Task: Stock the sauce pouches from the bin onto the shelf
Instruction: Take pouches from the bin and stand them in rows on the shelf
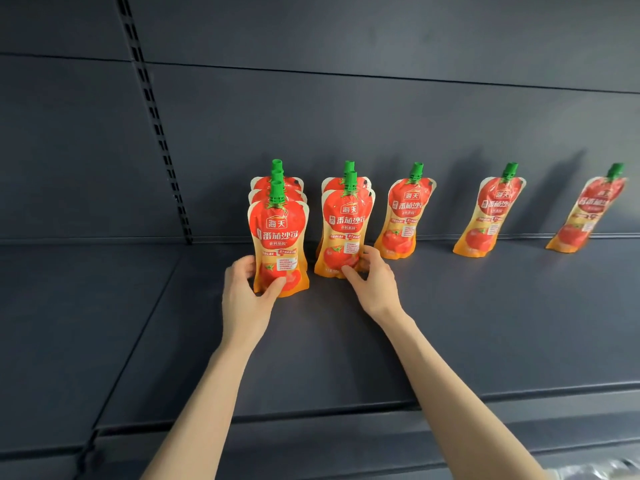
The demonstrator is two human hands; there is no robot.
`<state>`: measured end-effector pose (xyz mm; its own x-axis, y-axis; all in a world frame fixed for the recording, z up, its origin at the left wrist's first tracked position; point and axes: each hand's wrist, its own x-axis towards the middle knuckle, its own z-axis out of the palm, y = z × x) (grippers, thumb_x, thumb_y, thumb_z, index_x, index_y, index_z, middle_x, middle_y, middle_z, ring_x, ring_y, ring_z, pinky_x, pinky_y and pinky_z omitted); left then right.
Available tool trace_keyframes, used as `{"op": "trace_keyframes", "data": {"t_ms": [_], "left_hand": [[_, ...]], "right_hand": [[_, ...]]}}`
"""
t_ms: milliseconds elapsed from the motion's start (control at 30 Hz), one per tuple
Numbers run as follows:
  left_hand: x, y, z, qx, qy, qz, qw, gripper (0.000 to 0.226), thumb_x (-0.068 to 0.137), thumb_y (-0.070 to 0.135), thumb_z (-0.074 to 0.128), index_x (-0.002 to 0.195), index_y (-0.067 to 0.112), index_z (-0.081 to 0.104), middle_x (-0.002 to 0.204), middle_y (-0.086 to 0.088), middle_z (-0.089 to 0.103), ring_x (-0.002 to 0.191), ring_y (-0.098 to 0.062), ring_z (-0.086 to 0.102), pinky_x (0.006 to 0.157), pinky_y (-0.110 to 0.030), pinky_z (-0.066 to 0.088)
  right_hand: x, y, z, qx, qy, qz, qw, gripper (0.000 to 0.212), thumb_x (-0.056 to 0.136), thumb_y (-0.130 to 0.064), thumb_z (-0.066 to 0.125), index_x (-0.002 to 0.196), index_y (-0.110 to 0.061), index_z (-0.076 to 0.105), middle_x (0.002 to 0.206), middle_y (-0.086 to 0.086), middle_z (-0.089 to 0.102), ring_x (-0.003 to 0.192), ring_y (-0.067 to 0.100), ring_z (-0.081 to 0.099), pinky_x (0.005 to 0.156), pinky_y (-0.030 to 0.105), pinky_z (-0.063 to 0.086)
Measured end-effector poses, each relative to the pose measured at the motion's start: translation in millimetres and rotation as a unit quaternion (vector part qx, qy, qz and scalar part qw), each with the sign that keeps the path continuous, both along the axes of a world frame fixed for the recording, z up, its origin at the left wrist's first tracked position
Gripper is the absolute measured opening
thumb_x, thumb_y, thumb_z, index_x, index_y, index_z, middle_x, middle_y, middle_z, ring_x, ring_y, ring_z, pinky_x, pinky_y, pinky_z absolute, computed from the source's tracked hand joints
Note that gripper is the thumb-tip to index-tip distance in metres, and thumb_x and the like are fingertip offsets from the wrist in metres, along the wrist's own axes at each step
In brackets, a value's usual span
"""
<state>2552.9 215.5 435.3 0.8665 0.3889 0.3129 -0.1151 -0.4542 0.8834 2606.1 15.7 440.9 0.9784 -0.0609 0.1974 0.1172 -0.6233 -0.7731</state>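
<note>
On the matte dark shelf (450, 323), the left hand (242, 296) grips the glossy front pouch (278, 237) of three. The right hand (372, 282) pinches the neighbouring pouch (346, 230). The rear pouches (262, 183) are mostly hidden and the far-right pouch (585, 216) is blurred.

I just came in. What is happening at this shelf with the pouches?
A person is stocking a dark grey metal shelf. The left hand grips a red-and-orange plastic sauce pouch with a green cap, the front one of a row three deep. The right hand holds the front pouch of the next row, two deep. Further right, three single pouches stand along the back panel.
</note>
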Motion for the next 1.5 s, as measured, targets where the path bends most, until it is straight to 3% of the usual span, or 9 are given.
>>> {"op": "trace_keyframes", "data": {"t_ms": [167, 300, 467, 633, 833, 1067, 1167, 1333, 1500], "left_hand": [[-38, -15, 3, 0.028, -0.034, 0.026, 0.999, 0.042, 0.082, 0.021, 0.07, 0.12, 0.013, 0.053, 0.115, 0.003, 0.051, 0.112, -0.017, 0.051, 0.086, -0.028, 0.039], [-74, -53, 7, 0.014, -0.065, -0.088, 0.994, 0.019, 0.084, 0.01, 0.065, 0.1, 0.02, 0.061, 0.098, 0.012, 0.062, 0.095, -0.005, 0.059, 0.084, -0.023, 0.046], [-121, -131, 6, 0.027, -0.066, -0.243, 0.967, 0.015, 0.086, 0.01, 0.064, 0.095, 0.021, 0.064, 0.088, 0.014, 0.066, 0.086, 0.0, 0.062, 0.074, -0.009, 0.046], [-178, -221, -28, 0.056, 0.013, -0.388, 0.92, 0.014, 0.087, 0.014, 0.064, 0.096, 0.025, 0.065, 0.087, 0.017, 0.066, 0.086, -0.003, 0.062, 0.075, -0.009, 0.045], [-261, -332, -96, 0.096, 0.14, -0.478, 0.862, 0.011, 0.085, 0.013, 0.067, 0.088, 0.023, 0.065, 0.08, 0.015, 0.065, 0.074, -0.003, 0.06, 0.072, -0.025, 0.05], [-331, -449, -131, 0.165, 0.201, -0.615, 0.745, 0.012, 0.086, 0.014, 0.064, 0.097, 0.021, 0.064, 0.084, 0.012, 0.064, 0.081, 0.0, 0.058, 0.077, -0.016, 0.043], [-337, -492, -138, 0.181, 0.221, -0.633, 0.72, 0.014, 0.086, 0.017, 0.063, 0.098, 0.024, 0.063, 0.087, 0.013, 0.064, 0.085, 0.002, 0.058, 0.076, -0.013, 0.044], [-325, -574, -156, 0.22, 0.246, -0.649, 0.685, 0.016, 0.087, 0.019, 0.063, 0.103, 0.022, 0.063, 0.093, 0.01, 0.065, 0.09, -0.008, 0.06, 0.084, -0.029, 0.047], [-294, -672, -184, 0.236, 0.269, -0.668, 0.652, 0.016, 0.088, 0.022, 0.061, 0.104, 0.023, 0.061, 0.095, 0.009, 0.065, 0.093, -0.009, 0.059, 0.086, -0.031, 0.048]], "right_hand": [[-45, -24, 0, -0.037, -0.023, -0.02, 0.999, 0.036, 0.093, -0.025, 0.058, 0.126, -0.011, 0.055, 0.128, 0.006, 0.057, 0.115, 0.024, 0.052, 0.095, 0.033, 0.044], [-101, -53, 4, -0.008, -0.061, -0.032, 0.998, 0.022, 0.092, -0.018, 0.059, 0.111, -0.01, 0.064, 0.113, 0.002, 0.064, 0.107, 0.022, 0.059, 0.094, 0.036, 0.046], [-188, -112, -5, -0.008, -0.092, -0.094, 0.991, 0.015, 0.091, -0.015, 0.061, 0.105, -0.014, 0.065, 0.098, -0.008, 0.064, 0.092, 0.01, 0.063, 0.075, 0.018, 0.046], [-285, -187, -37, -0.017, -0.036, -0.155, 0.987, 0.015, 0.09, -0.01, 0.061, 0.104, -0.013, 0.067, 0.095, -0.007, 0.065, 0.081, 0.003, 0.061, 0.066, 0.008, 0.043], [-412, -294, -91, 0.012, 0.091, -0.234, 0.968, 0.024, 0.084, 0.003, 0.058, 0.1, -0.011, 0.068, 0.096, -0.002, 0.069, 0.086, 0.017, 0.063, 0.077, 0.028, 0.049], [-528, -388, -146, 0.08, 0.145, -0.394, 0.904, 0.01, 0.09, -0.013, 0.062, 0.095, -0.021, 0.065, 0.088, -0.006, 0.068, 0.08, 0.011, 0.062, 0.072, 0.027, 0.05], [-554, -420, -162, 0.109, 0.15, -0.449, 0.874, 0.014, 0.089, -0.015, 0.063, 0.093, -0.029, 0.062, 0.088, -0.009, 0.068, 0.082, 0.006, 0.063, 0.073, 0.022, 0.048], [-567, -485, -186, 0.144, 0.17, -0.5, 0.837, 0.01, 0.09, -0.015, 0.062, 0.098, -0.018, 0.067, 0.091, -0.005, 0.07, 0.085, 0.004, 0.064, 0.074, 0.018, 0.049], [-545, -567, -206, 0.155, 0.183, -0.523, 0.818, 0.012, 0.091, -0.015, 0.061, 0.101, -0.019, 0.065, 0.092, -0.005, 0.068, 0.084, -0.001, 0.061, 0.071, 0.007, 0.043]]}}
